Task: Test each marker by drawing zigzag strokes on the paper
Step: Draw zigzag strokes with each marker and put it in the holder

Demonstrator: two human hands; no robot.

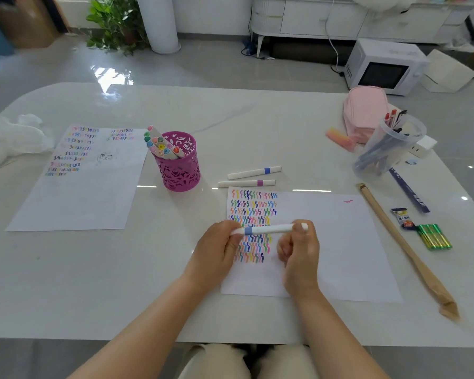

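A white marker with a blue band (pixel 268 230) is held level above the paper (pixel 340 242), which carries rows of coloured zigzag strokes on its left part. My left hand (pixel 216 253) pinches the marker's left end and my right hand (pixel 298 250) grips its right end. Two more white markers lie just beyond the paper, one with a blue band (pixel 253 172) and one with a purple band (pixel 246 183). A magenta pen holder (pixel 178 165) with several markers stands to the left.
A second sheet covered in strokes (pixel 80 181) lies at the left, crumpled tissue (pixel 11 140) beyond it. On the right are a clear cup of pens (pixel 386 149), a pink pouch (pixel 364 113), a brown paper-wrapped stick (pixel 405 250), a ruler (pixel 408 191) and green batteries (pixel 434 237).
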